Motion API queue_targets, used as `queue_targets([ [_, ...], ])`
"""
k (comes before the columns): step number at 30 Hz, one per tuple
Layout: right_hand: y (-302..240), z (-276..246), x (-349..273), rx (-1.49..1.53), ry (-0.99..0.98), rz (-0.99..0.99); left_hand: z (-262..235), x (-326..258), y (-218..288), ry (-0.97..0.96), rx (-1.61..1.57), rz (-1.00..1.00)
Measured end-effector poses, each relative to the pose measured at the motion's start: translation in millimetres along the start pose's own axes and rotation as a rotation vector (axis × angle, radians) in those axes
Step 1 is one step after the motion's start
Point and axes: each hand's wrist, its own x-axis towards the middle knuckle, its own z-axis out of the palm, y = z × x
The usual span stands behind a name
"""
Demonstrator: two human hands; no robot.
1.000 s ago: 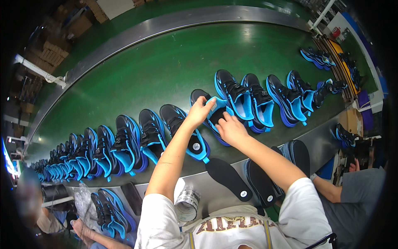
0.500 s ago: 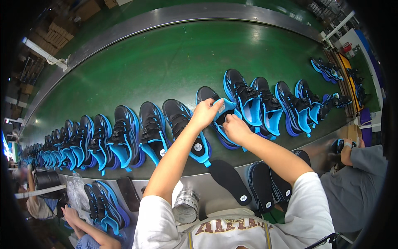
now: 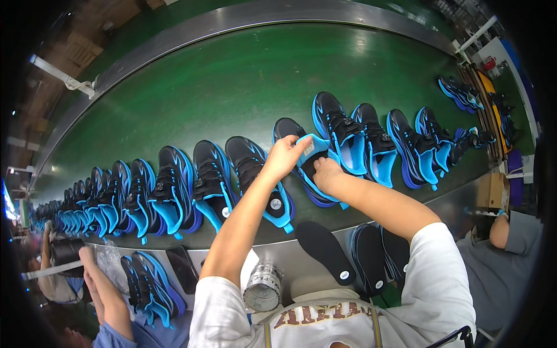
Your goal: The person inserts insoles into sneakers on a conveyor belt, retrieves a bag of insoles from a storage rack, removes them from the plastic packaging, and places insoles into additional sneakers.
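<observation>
Shoe [image 3: 307,167], black with blue trim: sitting on the green belt [image 3: 191,104], between two neighbouring shoes [image 3: 245,159]; toe pointing toward the belt's far side and slightly left, heel facing the metal ledge [image 3: 291,258], long axis slanting from far left to near right. Tongue [image 3: 318,142]: standing pulled up, showing a pale label [image 3: 309,149]. Left hand [image 3: 282,158]: reaching in from near left, thumb and fingers clamping on the tongue. Right hand [image 3: 328,176]: slanting in from near right, fingers curling into the opening; whether they are gripping, one cannot tell. Black insole [image 3: 324,249]: lying on the ledge, following a similar slant
</observation>
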Motion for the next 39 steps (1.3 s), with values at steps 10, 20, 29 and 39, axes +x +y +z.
queue_targets([
  [10,17,-47,-53,0.435,-0.302,-0.230,7,-6,3,0.273,1.057,0.702],
  [20,-23,35,-84,0.798,1.058,0.077,4,-3,6,0.052,1.084,0.527],
  [29,-68,84,-113,0.817,1.195,0.165,15,-56,23,0.226,1.275,0.809],
  [39,-18,30,-81,0.722,0.773,-0.126,25,-1,-1,0.195,1.422,0.671],
])
